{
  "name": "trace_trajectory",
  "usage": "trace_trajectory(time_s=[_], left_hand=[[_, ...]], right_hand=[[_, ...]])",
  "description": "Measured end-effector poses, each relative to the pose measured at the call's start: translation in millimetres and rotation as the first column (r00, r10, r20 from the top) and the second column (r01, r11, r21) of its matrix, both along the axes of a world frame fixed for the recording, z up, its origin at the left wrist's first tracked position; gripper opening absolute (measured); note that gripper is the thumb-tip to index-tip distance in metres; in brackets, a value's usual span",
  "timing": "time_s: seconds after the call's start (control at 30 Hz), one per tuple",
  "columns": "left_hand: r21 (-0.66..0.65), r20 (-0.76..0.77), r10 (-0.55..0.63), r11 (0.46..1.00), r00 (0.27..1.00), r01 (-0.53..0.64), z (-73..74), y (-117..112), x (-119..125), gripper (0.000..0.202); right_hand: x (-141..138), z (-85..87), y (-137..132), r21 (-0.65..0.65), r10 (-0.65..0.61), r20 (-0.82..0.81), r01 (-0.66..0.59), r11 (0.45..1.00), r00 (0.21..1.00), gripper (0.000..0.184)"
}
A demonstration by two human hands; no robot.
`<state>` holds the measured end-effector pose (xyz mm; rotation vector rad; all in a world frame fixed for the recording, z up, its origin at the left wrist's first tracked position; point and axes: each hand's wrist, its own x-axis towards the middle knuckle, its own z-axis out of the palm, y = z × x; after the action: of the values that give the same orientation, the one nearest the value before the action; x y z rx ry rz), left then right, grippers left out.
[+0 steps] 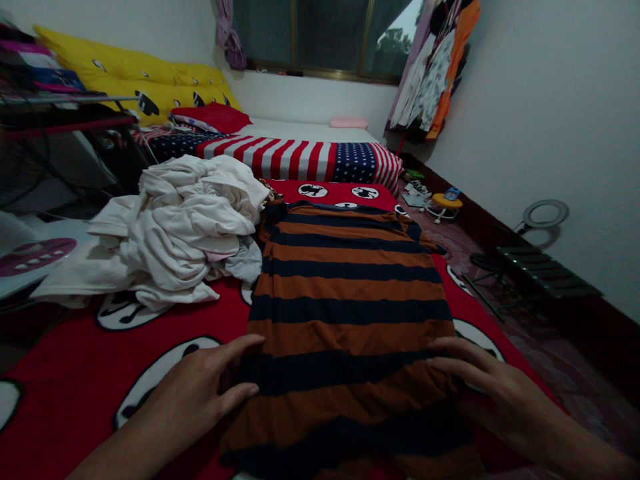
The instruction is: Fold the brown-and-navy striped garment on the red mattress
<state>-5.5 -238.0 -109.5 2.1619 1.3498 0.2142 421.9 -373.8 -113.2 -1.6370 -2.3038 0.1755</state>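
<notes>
A brown and navy striped shirt (pixel 350 307) lies spread out on a red blanket (pixel 200 333) with black-and-white round prints. Its short sleeves are at the far end and its lower part runs toward me, somewhat rumpled. My left hand (pixel 210 377) rests at the shirt's left edge, thumb and index finger apart on the cloth. At the opposite edge, the outstretched fingers of my right hand (pixel 480 380) touch the fabric; its thumb is hidden. Left of the shirt sits a heaped pile of white clothes (pixel 185 220).
Behind stands a bed with a stars-and-stripes cover (pixel 295 157) and a yellow cushion (pixel 150 80). A cluttered rack (pixel 70 100) is at the left. Along the right wall are a yellow stool (pixel 447 202), a dark slatted bench (pixel 547 270) and a ring light (pixel 545 213).
</notes>
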Motion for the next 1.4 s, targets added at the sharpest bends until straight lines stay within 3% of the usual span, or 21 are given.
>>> trace_trajectory(time_s=[0.1,0.17,0.27,0.33,0.37,0.43,0.53,0.6,0.67,0.8,0.87,0.97,1.03,1.13,1.2,1.3,1.4], left_hand=[[-0.040,0.103,0.013,0.999,0.995,-0.009,3.1,-4.6,2.5,0.041],[-0.109,0.267,0.081,0.993,0.960,-0.053,7.3,-0.8,0.0,0.034],[-0.146,0.505,0.263,0.965,0.822,-0.219,18.9,12.3,-10.3,0.034],[-0.126,0.562,0.341,0.935,0.754,-0.330,25.4,19.9,-18.5,0.035],[-0.126,0.554,0.353,0.931,0.754,-0.344,26.7,21.8,-22.0,0.035],[-0.166,0.465,0.315,0.949,0.827,-0.268,23.9,21.4,-27.1,0.034],[-0.235,0.257,0.123,0.970,0.959,-0.062,14.1,14.6,-28.9,0.029],[-0.222,0.155,0.022,0.975,0.988,0.013,13.0,12.3,-25.8,0.026],[-0.174,0.103,-0.005,0.984,0.995,0.023,19.6,16.3,-18.5,0.028],[0.036,0.018,0.114,0.993,0.993,-0.115,34.0,42.4,7.3,0.046],[0.153,-0.005,0.167,0.975,0.986,-0.164,29.6,56.9,21.5,0.050],[0.237,-0.021,0.220,0.949,0.975,-0.209,10.8,69.4,36.9,0.053],[0.237,-0.013,0.270,0.936,0.963,-0.259,-1.0,71.0,40.9,0.055],[0.176,0.031,0.340,0.924,0.940,-0.340,-8.2,69.9,38.7,0.057],[0.125,0.046,0.361,0.923,0.931,-0.364,-7.4,70.0,34.8,0.054],[0.062,0.047,0.355,0.932,0.934,-0.357,-4.4,71.2,29.2,0.051],[0.005,0.016,0.342,0.939,0.939,-0.343,-3.3,70.1,24.4,0.040]], right_hand=[[-3.3,-13.5,4.3,0.140,-0.016,-0.064,0.025,0.990,0.998,0.036],[-3.3,-10.3,10.2,0.230,-0.032,-0.120,0.059,0.971,0.992,0.032],[4.7,11.9,14.7,0.330,-0.111,-0.194,0.172,0.928,0.975,0.030],[14.5,28.4,13.6,0.365,-0.162,-0.258,0.251,0.896,0.952,0.026],[20.0,34.2,12.4,0.360,-0.177,-0.286,0.277,0.891,0.942,0.022],[30.2,38.1,10.0,0.288,-0.174,-0.304,0.264,0.921,0.937,0.012],[40.3,30.3,11.3,-0.035,-0.161,-0.226,0.157,0.987,0.961,0.018],[42.6,26.3,18.9,-0.223,-0.118,-0.178,0.076,0.972,0.977,0.024],[40.1,30.1,34.8,-0.246,-0.076,-0.169,0.032,0.969,0.983,0.028],[13.9,53.6,97.0,-0.102,-0.078,-0.229,0.056,0.993,0.970,0.023],[-11.9,61.5,140.2,-0.134,-0.089,-0.317,0.049,0.990,0.944,0.019],[-63.3,60.4,210.0,-0.275,-0.098,-0.457,-0.036,0.961,0.884,0.017],[-101.9,53.6,254.9,-0.317,-0.112,-0.550,-0.083,0.945,0.828,0.020],[-158.1,41.0,314.6,-0.380,-0.283,-0.601,0.045,0.924,0.747,0.032],[-189.0,33.4,347.3,-0.402,-0.353,-0.580,0.119,0.908,0.735,0.037],[-219.9,25.7,383.7,-0.388,-0.407,-0.535,0.212,0.897,0.740,0.038],[-231.1,27.0,404.5,-0.311,-0.399,-0.514,0.269,0.912,0.759,0.028]])
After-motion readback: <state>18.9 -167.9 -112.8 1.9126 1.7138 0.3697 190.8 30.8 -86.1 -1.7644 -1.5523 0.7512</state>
